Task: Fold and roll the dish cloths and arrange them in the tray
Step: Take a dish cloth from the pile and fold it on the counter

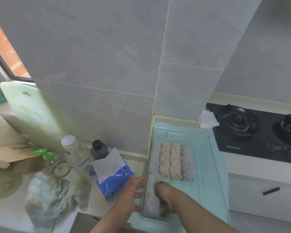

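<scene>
The grey roll (151, 195) is gripped by the right hand (166, 197), fingers curled, along the tray (208, 165) left wall, long axis parallel to four rolls (173, 160) beyond. The left hand (134, 194) is spread-fingered at the rim.

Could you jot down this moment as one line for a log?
right hand: grips grey roll in tray, near-left | left hand: open, at tray's left rim | four rolls beyond | crumpled cloth on counter

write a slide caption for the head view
Right hand holds a grey rolled cloth in the clear tray near four rolls; left hand touches tray edge
</scene>
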A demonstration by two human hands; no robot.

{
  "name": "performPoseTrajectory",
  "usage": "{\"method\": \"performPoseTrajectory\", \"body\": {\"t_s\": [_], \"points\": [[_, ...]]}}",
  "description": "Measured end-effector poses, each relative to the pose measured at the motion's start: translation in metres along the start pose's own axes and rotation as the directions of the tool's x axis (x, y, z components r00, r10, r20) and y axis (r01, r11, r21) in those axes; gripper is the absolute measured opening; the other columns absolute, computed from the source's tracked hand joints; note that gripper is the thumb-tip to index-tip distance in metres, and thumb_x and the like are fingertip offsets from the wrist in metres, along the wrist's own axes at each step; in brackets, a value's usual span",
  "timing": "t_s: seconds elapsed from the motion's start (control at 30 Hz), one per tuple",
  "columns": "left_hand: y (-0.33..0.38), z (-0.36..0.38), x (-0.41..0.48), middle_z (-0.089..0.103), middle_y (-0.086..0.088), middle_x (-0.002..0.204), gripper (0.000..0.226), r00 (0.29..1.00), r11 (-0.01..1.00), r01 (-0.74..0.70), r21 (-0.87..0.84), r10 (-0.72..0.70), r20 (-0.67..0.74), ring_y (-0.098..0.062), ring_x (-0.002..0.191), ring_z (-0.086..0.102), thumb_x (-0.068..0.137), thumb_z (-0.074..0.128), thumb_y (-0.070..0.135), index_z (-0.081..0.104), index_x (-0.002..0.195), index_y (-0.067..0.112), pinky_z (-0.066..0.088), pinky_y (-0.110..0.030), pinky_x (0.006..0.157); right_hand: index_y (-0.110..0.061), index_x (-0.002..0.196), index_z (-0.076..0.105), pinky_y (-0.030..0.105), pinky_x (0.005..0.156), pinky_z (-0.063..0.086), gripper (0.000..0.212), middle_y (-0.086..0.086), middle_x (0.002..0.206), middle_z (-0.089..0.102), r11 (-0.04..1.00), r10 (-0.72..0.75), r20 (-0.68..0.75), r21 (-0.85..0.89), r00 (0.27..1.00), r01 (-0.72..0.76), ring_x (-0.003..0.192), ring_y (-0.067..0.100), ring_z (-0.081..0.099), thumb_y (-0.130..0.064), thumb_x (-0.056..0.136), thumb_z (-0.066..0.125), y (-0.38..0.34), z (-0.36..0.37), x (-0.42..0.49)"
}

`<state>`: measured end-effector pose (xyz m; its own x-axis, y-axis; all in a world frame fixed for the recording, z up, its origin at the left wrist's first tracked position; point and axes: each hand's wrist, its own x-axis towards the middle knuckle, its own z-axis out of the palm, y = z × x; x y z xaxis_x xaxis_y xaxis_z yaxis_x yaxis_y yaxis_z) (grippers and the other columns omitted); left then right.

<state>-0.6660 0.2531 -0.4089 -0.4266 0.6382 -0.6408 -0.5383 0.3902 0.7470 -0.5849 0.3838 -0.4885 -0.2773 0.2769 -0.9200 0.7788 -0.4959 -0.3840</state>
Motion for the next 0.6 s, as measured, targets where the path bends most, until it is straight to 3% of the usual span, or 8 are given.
{"method": "performPoseTrajectory", "body": {"t_s": [0.1, 0.2, 0.27, 0.33, 0.4, 0.47, 0.6], "points": [[0.0, -0.001, 0.002, 0.059, -0.003, 0.112, 0.043, 1.0, 1.0, -0.015, 0.02, 0.015, -0.014, -0.017, 0.098, 0.057, 0.101, 0.023, 0.047, 0.06, 0.106, 0.025, 0.051, -0.033, 0.066, -0.003, 0.103, 0.066, 0.05, 0.096, 0.048, 0.036, 0.018, 0.111, 0.068, 0.995, 0.092, -0.036, 0.048, 0.995, -0.09, 0.102, 0.031, 0.065, -0.019, 0.089, 0.037, -0.011, 0.004, -0.027], [0.002, -0.002, 0.004, 0.061, -0.008, 0.114, 0.044, 0.998, 0.998, -0.038, 0.055, 0.041, -0.054, -0.02, 0.103, 0.058, 0.101, 0.026, 0.046, 0.062, 0.105, 0.022, 0.051, -0.034, 0.075, -0.003, 0.086, 0.062, 0.045, 0.098, 0.046, 0.033, 0.011, 0.09, 0.065, 0.996, 0.088, -0.105, 0.014, 0.991, -0.087, 0.093, 0.026, 0.062, -0.025, 0.096, 0.039, -0.015, 0.001, -0.041], [0.006, -0.003, 0.006, 0.061, -0.008, 0.115, 0.045, 0.993, 0.996, -0.067, 0.064, 0.072, -0.088, -0.02, 0.103, 0.058, 0.101, 0.026, 0.045, 0.063, 0.106, 0.019, 0.051, -0.034, 0.079, -0.005, 0.103, 0.058, 0.049, 0.097, 0.046, 0.03, 0.011, 0.1, 0.058, 0.998, 0.049, -0.17, -0.022, 0.984, -0.054, 0.099, 0.027, 0.056, -0.027, 0.096, 0.039, -0.015, -0.005, -0.042], [0.01, -0.006, 0.007, 0.063, -0.008, 0.113, 0.046, 0.985, 0.99, -0.12, 0.073, 0.128, -0.116, -0.019, 0.103, 0.059, 0.102, 0.026, 0.043, 0.064, 0.105, 0.017, 0.05, -0.033, 0.082, -0.006, 0.126, 0.05, 0.052, 0.086, 0.048, 0.039, 0.015, 0.117, 0.053, 0.998, 0.033, -0.225, -0.038, 0.974, -0.043, 0.106, 0.032, 0.053, -0.027, 0.096, 0.036, -0.016, -0.013, -0.041], [0.016, -0.008, 0.008, 0.064, -0.01, 0.112, 0.046, 0.975, 0.984, -0.166, 0.073, 0.174, -0.14, -0.021, 0.103, 0.06, 0.102, 0.028, 0.043, 0.065, 0.103, 0.015, 0.05, -0.034, 0.086, -0.007, 0.129, 0.048, 0.051, 0.086, 0.049, 0.041, 0.016, 0.125, 0.05, 0.998, 0.002, -0.241, -0.067, 0.97, -0.019, 0.111, 0.033, 0.052, -0.022, 0.093, 0.036, -0.017, -0.022, -0.044], [0.025, -0.007, 0.007, 0.065, -0.014, 0.111, 0.044, 0.961, 0.975, -0.216, 0.057, 0.223, -0.163, -0.024, 0.102, 0.061, 0.1, 0.037, 0.045, 0.065, 0.101, 0.012, 0.05, -0.038, 0.089, -0.009, 0.122, 0.05, 0.049, 0.089, 0.05, 0.034, 0.015, 0.123, 0.051, 0.992, -0.08, -0.233, -0.11, 0.969, 0.055, 0.108, 0.031, 0.053, -0.018, 0.091, 0.039, -0.022, -0.031, -0.056], [0.054, 0.003, -0.005, 0.066, -0.015, 0.108, 0.048, 0.947, 0.96, -0.278, 0.011, 0.276, -0.162, -0.026, 0.097, 0.061, 0.094, 0.041, 0.051, 0.066, 0.096, 0.01, 0.046, -0.043, 0.093, -0.017, 0.109, 0.058, 0.036, 0.078, 0.049, 0.027, 0.005, 0.094, 0.058, 0.925, -0.378, -0.159, -0.118, 0.912, 0.362, 0.085, 0.022, 0.056, -0.007, 0.09, 0.042, -0.041, -0.047, -0.095]]}}
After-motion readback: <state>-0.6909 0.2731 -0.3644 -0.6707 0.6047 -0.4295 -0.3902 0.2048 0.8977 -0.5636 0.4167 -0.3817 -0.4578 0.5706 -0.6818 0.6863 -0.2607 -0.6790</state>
